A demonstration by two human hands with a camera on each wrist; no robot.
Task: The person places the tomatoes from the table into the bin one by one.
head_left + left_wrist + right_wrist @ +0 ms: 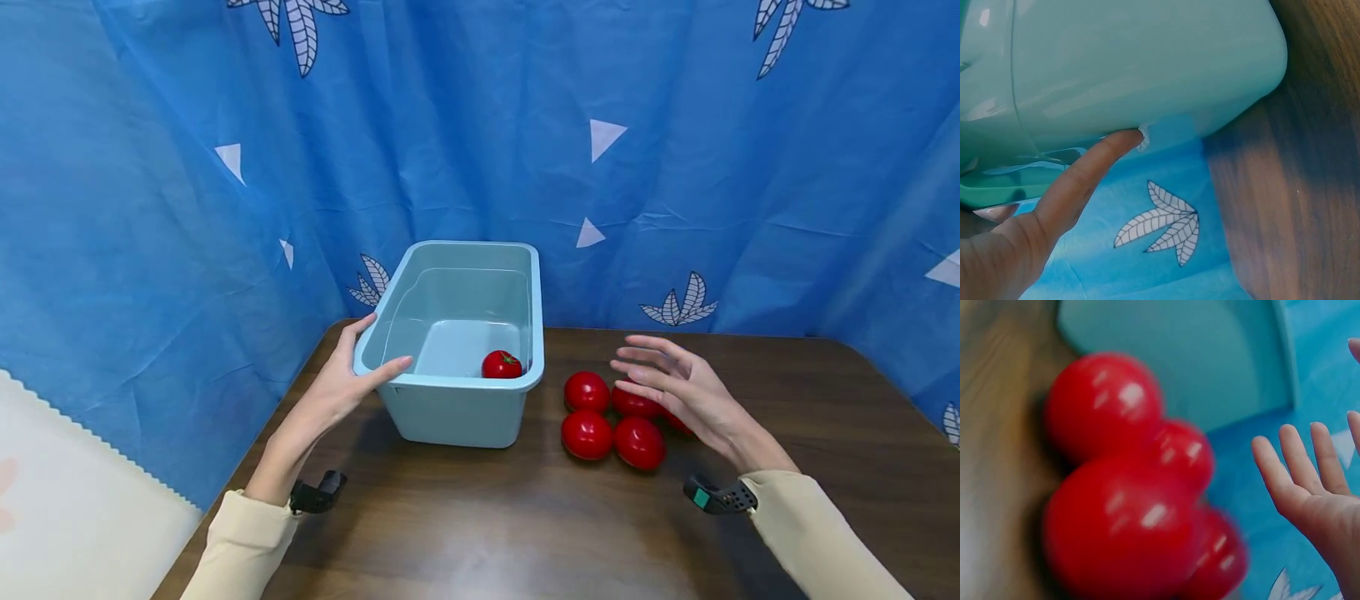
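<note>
A light blue plastic bin (457, 417) stands on the table with one red tomato (500, 365) inside, near its front right corner. My left hand (337, 390) holds the bin's near left corner, thumb over the front rim and fingers along the left side. In the left wrist view, one finger (1079, 181) touches the bin's outer wall (1147, 62). Several more red tomatoes (587, 435) lie clustered on the table right of the bin. Above their right side hovers my right hand (686, 390), fingers spread and loosely bent, holding nothing; it partly covers the rear tomatoes.
The dark brown wooden table (480, 525) ends at a blue patterned curtain (675, 167) hanging close behind the bin and at the sides. A white scalloped cloth (75, 508) shows at the lower left. Both wrists wear black straps (720, 496).
</note>
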